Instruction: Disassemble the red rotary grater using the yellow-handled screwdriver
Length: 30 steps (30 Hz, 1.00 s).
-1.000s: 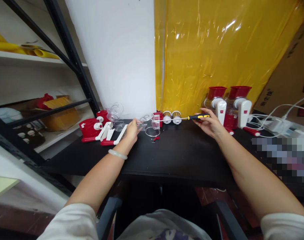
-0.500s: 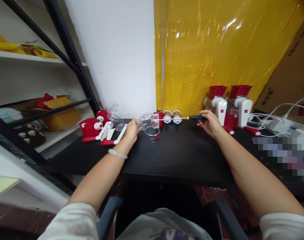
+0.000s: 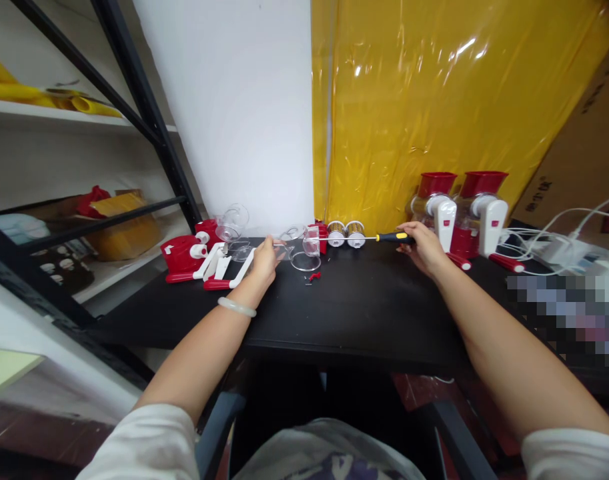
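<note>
My right hand (image 3: 420, 245) is closed around the rear of a screwdriver (image 3: 393, 237) with a black and yellow handle. The screwdriver's long shaft runs level to the left and reaches the clear plastic housing (image 3: 311, 245). Where its tip sits inside cannot be made out. My left hand (image 3: 265, 261) is closed on the left end of this transparent housing, which lies on its side just above the tabletop. Below the housing lie a small red part (image 3: 315, 276) and tiny screws (image 3: 308, 285). Behind the shaft are two grater drums (image 3: 355, 235) with white ends.
Red bases (image 3: 179, 257) and white cranks with red handles (image 3: 219, 285) lie left on the black table (image 3: 364, 307). Two assembled red-and-white rotary graters (image 3: 444, 220) stand right, near white cables (image 3: 544, 237). A yellow-wrapped panel (image 3: 409, 100) rises behind.
The screwdriver handle has turned, so its yellow patch now shows. My right fingers have shifted slightly on it. My left hand keeps its place on the housing.
</note>
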### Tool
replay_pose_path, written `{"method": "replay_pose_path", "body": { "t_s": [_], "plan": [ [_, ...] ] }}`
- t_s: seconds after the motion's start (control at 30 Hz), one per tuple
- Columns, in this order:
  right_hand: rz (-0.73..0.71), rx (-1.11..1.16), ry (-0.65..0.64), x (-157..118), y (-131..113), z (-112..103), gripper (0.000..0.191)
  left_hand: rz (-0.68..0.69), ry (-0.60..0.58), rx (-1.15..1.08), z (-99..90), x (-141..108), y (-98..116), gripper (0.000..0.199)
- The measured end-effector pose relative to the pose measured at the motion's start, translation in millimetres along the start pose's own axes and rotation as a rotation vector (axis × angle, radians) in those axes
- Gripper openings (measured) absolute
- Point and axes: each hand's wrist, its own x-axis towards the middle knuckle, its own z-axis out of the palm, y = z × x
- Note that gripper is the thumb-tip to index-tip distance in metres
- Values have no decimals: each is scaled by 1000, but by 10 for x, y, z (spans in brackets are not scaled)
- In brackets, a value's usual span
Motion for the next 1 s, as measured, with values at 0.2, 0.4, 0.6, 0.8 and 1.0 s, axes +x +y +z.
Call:
{"method": "replay_pose_path", "body": {
  "t_s": [0.2,0.4,0.6,0.8,1.0],
  "plan": [
    [6,114,-71,-15,-39,-13,31,-6,9,1,1,3,-4,30],
    [13,-167,10,61,86,-27,48,8,7,14,-2,3,4,34],
    [23,105,-28,9,19,-10,33,7,0,9,0,-11,6,32],
    [-16,56,-20,29,20,-41,32,23,2,25,8,-9,-13,38],
    [-1,-182,59,77,121,-40,39,6,11,12,4,0,4,36]
  ]
}}
